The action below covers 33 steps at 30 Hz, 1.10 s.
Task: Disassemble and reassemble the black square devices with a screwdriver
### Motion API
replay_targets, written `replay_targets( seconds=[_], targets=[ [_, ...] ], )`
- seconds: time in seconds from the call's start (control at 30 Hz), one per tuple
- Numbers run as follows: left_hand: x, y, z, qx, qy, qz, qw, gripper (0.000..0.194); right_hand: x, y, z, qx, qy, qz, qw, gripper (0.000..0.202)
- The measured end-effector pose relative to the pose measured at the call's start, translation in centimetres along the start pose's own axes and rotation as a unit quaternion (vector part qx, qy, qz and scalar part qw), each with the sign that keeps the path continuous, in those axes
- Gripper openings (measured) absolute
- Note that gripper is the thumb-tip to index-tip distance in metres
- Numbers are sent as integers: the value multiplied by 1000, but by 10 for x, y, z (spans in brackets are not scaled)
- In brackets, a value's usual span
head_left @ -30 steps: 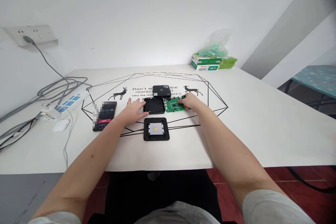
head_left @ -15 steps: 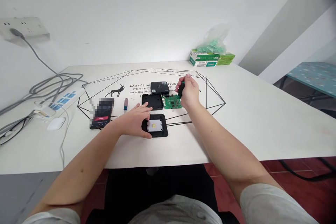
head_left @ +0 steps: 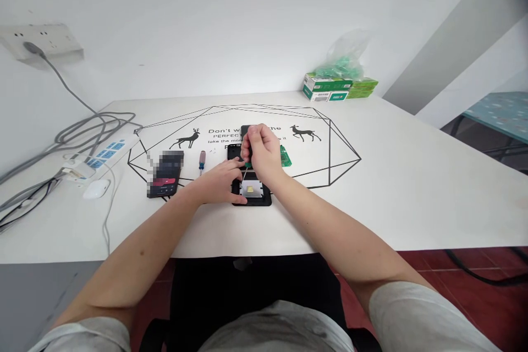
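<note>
Head view: black square cover [head_left: 268,190] at 4 o'clock from left hand [head_left: 220,180], 7 o'clock from right hand [head_left: 264,153].
Cover matte, rounded corners; flat pale plate [head_left: 257,187] inside bears a yellowish square pad [head_left: 249,189]. Left hand half spread, thumb and fingers apart, touching cover's left side. Right hand closed around screwdriver [head_left: 247,165], slim shaft slanting toward 7 o'clock; tip contact cannot be told. Green circuit board [head_left: 285,157], 3 o'clock of right hand.

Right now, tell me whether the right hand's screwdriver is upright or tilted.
Tilted: the screwdriver's shaft slants down from the right hand toward the silver plate.
</note>
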<state>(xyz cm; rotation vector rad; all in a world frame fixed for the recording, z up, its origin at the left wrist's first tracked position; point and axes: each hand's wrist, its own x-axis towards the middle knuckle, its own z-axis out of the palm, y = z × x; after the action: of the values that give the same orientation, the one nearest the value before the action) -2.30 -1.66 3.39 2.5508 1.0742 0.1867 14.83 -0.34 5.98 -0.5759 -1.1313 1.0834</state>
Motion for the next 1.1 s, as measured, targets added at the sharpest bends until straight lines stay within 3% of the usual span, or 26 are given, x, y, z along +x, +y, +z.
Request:
replay_targets(
  seconds=[0.27,0.73,1.1],
  targets=[
    [2,-4,2,-45,3,2,999,58,3,10,8,-78,-43,-33,995,59],
    [0,-4,-1,-77,-28,-27,996,63,0,4,11,-77,-36,-7,996,61],
    [1,-1,-2,-69,-32,-41,996,62,1,7,10,-87,-35,-23,995,59]
  ],
)
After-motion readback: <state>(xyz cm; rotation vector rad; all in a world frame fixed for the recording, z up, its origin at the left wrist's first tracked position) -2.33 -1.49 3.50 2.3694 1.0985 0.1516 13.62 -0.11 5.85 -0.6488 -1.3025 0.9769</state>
